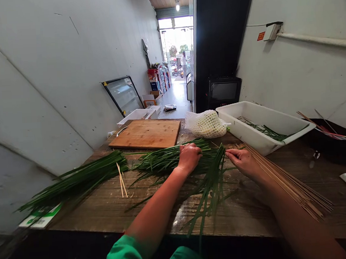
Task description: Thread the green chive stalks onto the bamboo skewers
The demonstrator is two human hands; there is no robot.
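My left hand [189, 156] rests curled on a pile of long green chives [166, 160] in the middle of the wooden table [148, 203]. My right hand [243, 160] lies just to the right, fingers pinched on the top of a bunch of chives [211, 182] that fans toward me. A bundle of thin bamboo skewers [284, 181] runs under my right wrist. A second heap of chives [76, 182] lies at the left, with two loose skewers [122, 181] beside it.
A wooden cutting board [148, 134] lies at the back. Beside it are a white mesh bag [206, 124] and a white tub [260, 126] holding some greens. A dark tray [332, 139] stands at the far right. A doorway opens behind.
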